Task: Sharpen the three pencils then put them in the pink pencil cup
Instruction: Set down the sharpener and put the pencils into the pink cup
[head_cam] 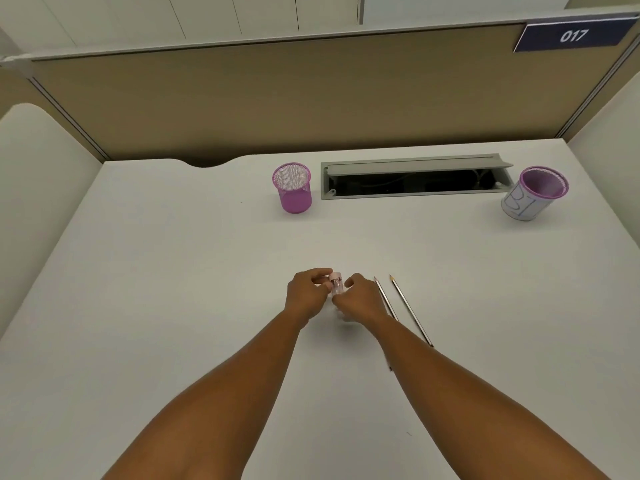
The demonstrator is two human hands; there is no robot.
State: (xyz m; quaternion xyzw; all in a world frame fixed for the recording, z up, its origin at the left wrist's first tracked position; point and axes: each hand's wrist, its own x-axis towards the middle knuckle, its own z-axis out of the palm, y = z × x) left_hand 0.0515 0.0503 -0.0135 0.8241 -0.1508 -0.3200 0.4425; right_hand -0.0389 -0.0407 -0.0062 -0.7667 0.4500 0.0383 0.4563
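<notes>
Two hands meet at the middle of the white desk [173,271]: the left hand [306,294] pinches a small clear pink-topped sharpener [336,285], and the right hand [360,299] curls against it; what the right holds is hidden. Just right lie two pencils [410,310], parallel, tips pointing away and slightly left. Farther back the pink pencil cup [293,188] stands upright beside an open cable tray [415,178]; a paper-wrapped cup [533,194] tilts at the right. A tan partition [277,98] backs the desk.

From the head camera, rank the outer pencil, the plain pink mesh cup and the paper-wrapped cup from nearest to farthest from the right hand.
1. Outer pencil, lying on the desk just right of the right hand.
2. Plain pink mesh cup, at the back, left of the hand.
3. Paper-wrapped cup, at the far back right.
</notes>
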